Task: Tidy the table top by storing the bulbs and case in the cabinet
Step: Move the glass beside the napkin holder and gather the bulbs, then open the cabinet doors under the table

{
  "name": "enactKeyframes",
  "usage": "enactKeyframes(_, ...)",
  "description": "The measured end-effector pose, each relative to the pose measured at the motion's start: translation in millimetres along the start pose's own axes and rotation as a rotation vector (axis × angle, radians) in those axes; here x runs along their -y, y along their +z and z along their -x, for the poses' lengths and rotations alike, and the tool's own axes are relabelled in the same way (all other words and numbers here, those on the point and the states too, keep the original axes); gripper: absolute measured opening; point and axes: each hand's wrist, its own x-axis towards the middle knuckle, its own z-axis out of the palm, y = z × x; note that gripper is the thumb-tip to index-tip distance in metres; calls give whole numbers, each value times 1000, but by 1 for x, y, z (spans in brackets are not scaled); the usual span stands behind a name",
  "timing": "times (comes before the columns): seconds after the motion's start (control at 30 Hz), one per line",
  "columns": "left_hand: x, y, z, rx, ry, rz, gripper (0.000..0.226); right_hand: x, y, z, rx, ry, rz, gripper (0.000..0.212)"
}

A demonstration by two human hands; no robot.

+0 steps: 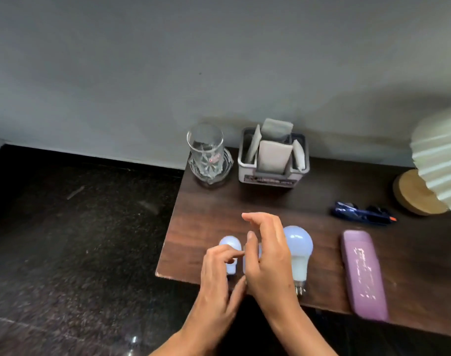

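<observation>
Three white bulbs lie near the front left of the dark wooden table (322, 191). The small bulb (229, 244) is at the left, and my left hand (218, 274) rests over its lower part with fingers loosely curled. A middle bulb (245, 263) is mostly hidden behind my right hand (269, 258), which hovers over it with fingers spread and curved. The large bulb (298, 246) lies just right of that hand with its screw base toward me. A purple case (363, 274) lies flat further right, at the front edge. No cabinet is in view.
At the back stand a clear glass (206, 150) on a glass dish and a grey box of packets (273, 156). A blue pen-like tool (360, 213) and a lamp with a wooden base (414, 196) sit at the right. Dark floor lies left of the table.
</observation>
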Motion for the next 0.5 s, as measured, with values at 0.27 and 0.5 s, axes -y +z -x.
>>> enactKeyframes(0.27,-8,94,108,-77,-106,-82,24,-52,-60,120,4,-66,81,32)
enactKeyframes(0.5,34,179,135,-105,-271,-8,39,-146,-66,184,-150,1,113,29)
